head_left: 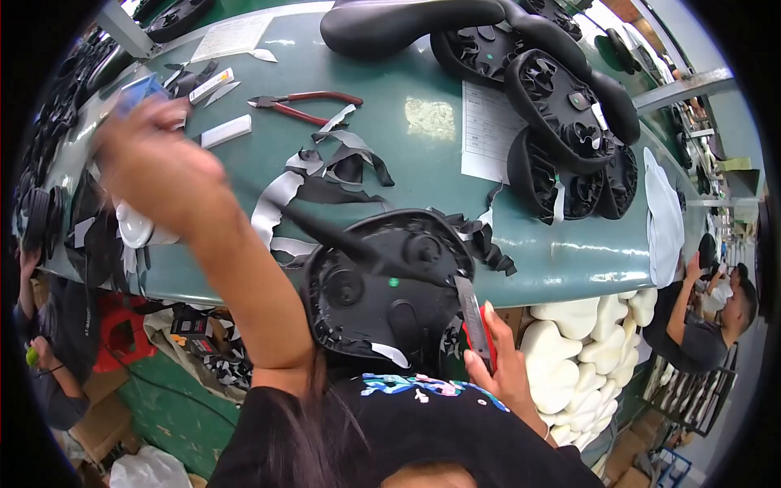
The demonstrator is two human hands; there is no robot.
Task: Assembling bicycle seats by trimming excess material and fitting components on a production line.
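In front of me a black bicycle saddle (382, 305) lies underside up at the table's edge, with ragged material round its rim. My right hand (508, 366) is closed round a red utility knife (478, 327), whose blade reaches the saddle's right rim. My left hand (163, 163) is raised over the left part of the table, away from the saddle, and smeared by motion; its grip does not show. A blurred black strip (329, 232) stretches from the saddle up and leftward. Trimmed black and white scraps (346, 163) lie beyond the saddle.
Red-handled pliers (305, 104) lie on the green table (415, 175) near a white bar (226, 131). More black saddles (561, 114) are piled at the far right beside a paper sheet (486, 134). Cream foam pads (569, 358) are heaped below right. Other people work at both sides.
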